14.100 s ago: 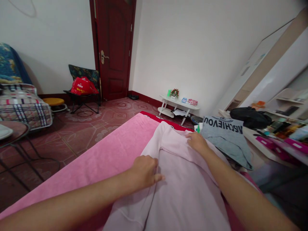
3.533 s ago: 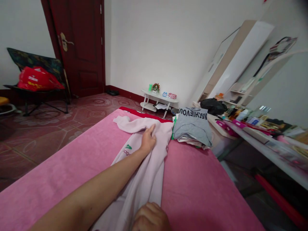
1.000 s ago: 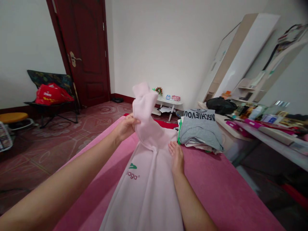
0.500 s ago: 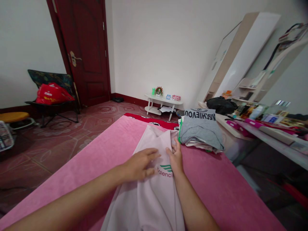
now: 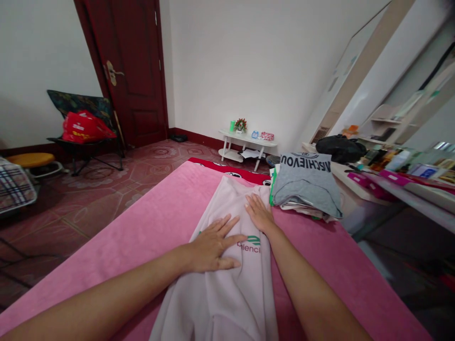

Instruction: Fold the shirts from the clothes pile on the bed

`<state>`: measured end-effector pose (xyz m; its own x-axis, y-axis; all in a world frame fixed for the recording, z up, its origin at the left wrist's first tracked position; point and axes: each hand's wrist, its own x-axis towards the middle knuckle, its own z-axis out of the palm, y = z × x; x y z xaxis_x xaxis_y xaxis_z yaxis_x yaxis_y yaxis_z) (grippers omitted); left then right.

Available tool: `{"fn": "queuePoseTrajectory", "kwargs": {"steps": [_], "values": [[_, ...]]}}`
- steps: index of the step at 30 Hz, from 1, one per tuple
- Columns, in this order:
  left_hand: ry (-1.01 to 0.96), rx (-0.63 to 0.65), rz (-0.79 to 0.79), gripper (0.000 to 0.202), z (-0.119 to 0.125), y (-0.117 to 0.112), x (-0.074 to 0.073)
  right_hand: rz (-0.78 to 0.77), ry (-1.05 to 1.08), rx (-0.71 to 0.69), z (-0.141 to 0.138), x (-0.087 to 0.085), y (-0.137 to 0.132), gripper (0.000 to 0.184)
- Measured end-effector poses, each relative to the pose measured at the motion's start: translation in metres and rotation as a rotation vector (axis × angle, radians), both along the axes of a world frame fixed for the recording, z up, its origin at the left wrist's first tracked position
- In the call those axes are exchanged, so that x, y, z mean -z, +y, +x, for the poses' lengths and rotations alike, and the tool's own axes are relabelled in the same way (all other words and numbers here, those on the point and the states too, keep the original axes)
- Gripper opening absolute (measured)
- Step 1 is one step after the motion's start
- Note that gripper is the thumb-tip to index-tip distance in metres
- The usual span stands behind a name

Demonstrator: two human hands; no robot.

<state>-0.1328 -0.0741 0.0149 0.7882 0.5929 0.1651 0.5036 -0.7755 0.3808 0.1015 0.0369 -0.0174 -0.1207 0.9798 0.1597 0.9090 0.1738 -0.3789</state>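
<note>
Lying on the pink cover [image 5: 149, 227]: pale pink garment [image 5: 227, 303], drawn into a long, narrow shape, with far end near the red border [image 5: 225, 168] and near end running out of view at the bottom.
Left hand [image 5: 215, 244]: open, palm down, fingers spread over the upper middle of the garment, just beside the green emblem [image 5: 254, 240] and lettering; gripping nothing.
Right hand [image 5: 259, 213]: open, fingers extended, laid along the garment's far right side, near the folded stack [image 5: 302, 187]; likewise gripping nothing.
Fabric: by the look of it soft, limp and fairly light; not fragile, not slippery, but apt to crease, as at the ridges running lengthwise.
Hold: probably best taken at both long sides, with fingers under every layer; risky to pinch the top layer alone, for fear of loosening the folds.
</note>
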Motion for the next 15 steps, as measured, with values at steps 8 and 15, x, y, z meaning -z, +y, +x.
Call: {"fn": "queuePoseTrajectory", "kwargs": {"steps": [8, 15], "values": [[-0.005, 0.220, -0.164, 0.049, -0.041, -0.041, -0.019, 0.050, 0.015, -0.161, 0.012, 0.002, -0.058, 0.047], [-0.106, 0.200, -0.159, 0.050, -0.087, -0.065, -0.025, 0.109, 0.009, -0.428, 0.050, -0.002, -0.159, 0.062]]}}
